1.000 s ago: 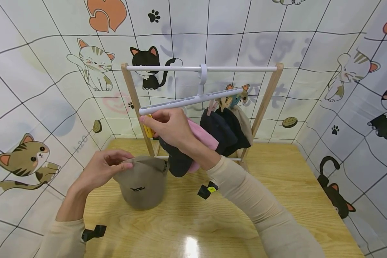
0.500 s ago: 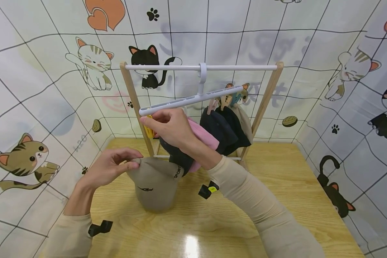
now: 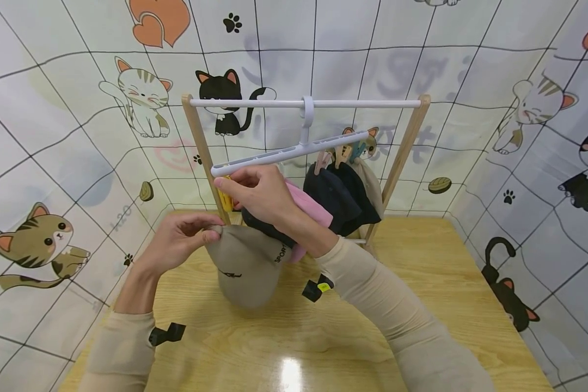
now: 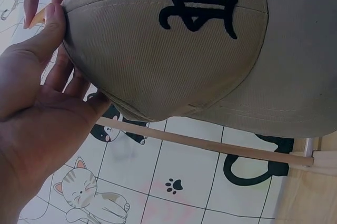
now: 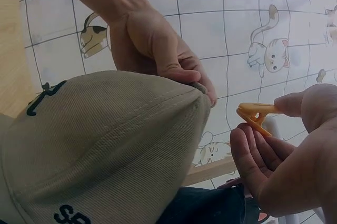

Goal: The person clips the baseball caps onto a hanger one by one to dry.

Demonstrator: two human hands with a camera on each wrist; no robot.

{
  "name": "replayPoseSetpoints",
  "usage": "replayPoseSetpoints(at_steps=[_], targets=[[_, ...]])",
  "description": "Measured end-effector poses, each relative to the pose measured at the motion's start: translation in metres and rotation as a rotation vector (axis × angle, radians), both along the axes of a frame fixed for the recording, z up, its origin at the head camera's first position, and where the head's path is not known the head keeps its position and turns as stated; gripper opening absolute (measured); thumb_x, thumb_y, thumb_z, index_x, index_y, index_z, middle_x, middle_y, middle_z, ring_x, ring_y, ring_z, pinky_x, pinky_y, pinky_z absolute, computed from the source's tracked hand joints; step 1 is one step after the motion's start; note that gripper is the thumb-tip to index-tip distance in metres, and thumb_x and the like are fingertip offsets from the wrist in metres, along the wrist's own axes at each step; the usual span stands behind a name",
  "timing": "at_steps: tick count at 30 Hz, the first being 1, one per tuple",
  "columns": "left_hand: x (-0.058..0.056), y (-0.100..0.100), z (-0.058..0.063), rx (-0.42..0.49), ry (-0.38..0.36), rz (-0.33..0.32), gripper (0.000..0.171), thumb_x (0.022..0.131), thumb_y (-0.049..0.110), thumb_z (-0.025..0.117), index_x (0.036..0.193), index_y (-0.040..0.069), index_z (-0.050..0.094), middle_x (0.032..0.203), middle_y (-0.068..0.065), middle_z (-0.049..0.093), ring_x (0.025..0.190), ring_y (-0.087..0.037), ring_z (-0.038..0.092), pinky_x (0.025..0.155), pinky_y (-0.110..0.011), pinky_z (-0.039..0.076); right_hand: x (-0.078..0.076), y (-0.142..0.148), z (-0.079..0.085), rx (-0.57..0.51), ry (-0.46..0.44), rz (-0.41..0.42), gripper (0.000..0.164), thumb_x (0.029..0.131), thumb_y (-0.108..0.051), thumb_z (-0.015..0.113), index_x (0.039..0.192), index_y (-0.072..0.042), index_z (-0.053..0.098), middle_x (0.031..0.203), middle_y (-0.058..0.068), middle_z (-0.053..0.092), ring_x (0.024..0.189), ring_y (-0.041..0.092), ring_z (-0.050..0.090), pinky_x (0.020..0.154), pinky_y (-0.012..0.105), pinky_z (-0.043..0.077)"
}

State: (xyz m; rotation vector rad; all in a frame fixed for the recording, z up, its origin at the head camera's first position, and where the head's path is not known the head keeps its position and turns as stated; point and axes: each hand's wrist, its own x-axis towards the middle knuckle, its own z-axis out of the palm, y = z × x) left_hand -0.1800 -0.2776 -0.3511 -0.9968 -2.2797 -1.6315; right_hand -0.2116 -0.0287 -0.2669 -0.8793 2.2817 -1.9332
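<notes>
My left hand (image 3: 178, 245) pinches the crown of a khaki baseball cap (image 3: 249, 267) between thumb and fingers. The cap hangs over the table with dark embroidery on it, which is large in the left wrist view. Under the left end of a white clip hanger (image 3: 262, 158), my right hand (image 3: 262, 196) pinches the handles of a yellow-orange clothespin (image 5: 257, 116). Its jaws stand apart in the right wrist view, with a gap between them and the gathered fabric of the cap. A pink cap (image 3: 308, 204) and a dark cap hang behind my right hand, partly hidden.
The hanger hooks on the white rod (image 3: 362, 104) of a wooden-sided rack (image 3: 404, 147). Navy (image 3: 330, 196), black (image 3: 360, 190) and beige (image 3: 369, 182) caps hang at its right end from clothespins. Cat-print cloth walls surround the wooden table (image 3: 421, 283).
My left hand has carried the khaki cap to the right and lately upward, closer to the clothespin. The right hand and the hanger have stayed almost still.
</notes>
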Motion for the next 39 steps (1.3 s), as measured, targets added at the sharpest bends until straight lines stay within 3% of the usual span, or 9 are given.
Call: replayPoseSetpoints(at_steps=[6,16,26,32,37,39], targets=[[0.001,0.006,0.005,-0.009,-0.02,0.029,0.017,0.099,-0.009,0.079,0.116,-0.005,0.08,0.111,0.015,0.083,0.096,0.001,0.075,0.078,-0.02,0.061,0.001,0.0,0.001,-0.01,-0.014,0.004,0.025,0.106,-0.029,0.08,0.11,-0.004,0.086,0.099,0.008,0.083,0.084,0.015,0.076,0.079,0.034,0.069],[-0.003,0.009,0.01,0.133,-0.01,-0.044,0.015,0.103,0.002,0.078,0.118,-0.003,0.078,0.106,0.011,0.08,0.084,-0.002,0.068,0.072,-0.021,0.055,0.001,0.0,0.003,-0.01,-0.014,0.001,0.025,0.106,-0.027,0.08,0.109,-0.004,0.086,0.1,0.01,0.084,0.078,0.014,0.077,0.08,0.036,0.07],[-0.005,0.011,0.012,0.15,-0.052,0.008,0.017,0.103,-0.001,0.077,0.119,0.005,0.079,0.108,0.011,0.082,0.09,-0.002,0.072,0.075,-0.02,0.057,0.0,0.001,0.003,-0.023,-0.001,0.01,0.024,0.108,-0.024,0.078,0.11,-0.001,0.086,0.1,0.012,0.083,0.08,0.014,0.076,0.076,0.033,0.069],[-0.003,0.011,0.011,0.146,-0.055,0.026,0.017,0.103,0.001,0.078,0.119,0.006,0.08,0.106,0.012,0.081,0.085,-0.003,0.069,0.072,-0.021,0.055,0.001,0.001,0.002,-0.035,0.004,0.009,0.024,0.108,-0.022,0.077,0.109,0.001,0.086,0.097,0.011,0.083,0.079,0.013,0.076,0.085,0.051,0.07],[-0.003,0.012,0.01,0.15,-0.053,0.027,0.017,0.104,0.001,0.077,0.12,0.005,0.08,0.105,0.011,0.081,0.085,-0.003,0.068,0.072,-0.021,0.054,0.001,0.001,0.001,-0.029,0.012,-0.001,0.022,0.108,-0.021,0.077,0.107,-0.001,0.086,0.095,0.011,0.082,0.08,0.013,0.076,0.081,0.04,0.07],[-0.003,0.012,0.01,0.149,-0.051,0.028,0.017,0.104,0.001,0.077,0.12,0.005,0.079,0.105,0.01,0.08,0.085,-0.004,0.068,0.072,-0.021,0.054,0.001,0.001,0.001,-0.028,0.016,-0.005,0.022,0.108,-0.021,0.077,0.107,-0.001,0.086,0.095,0.011,0.082,0.08,0.013,0.076,0.082,0.042,0.07]])
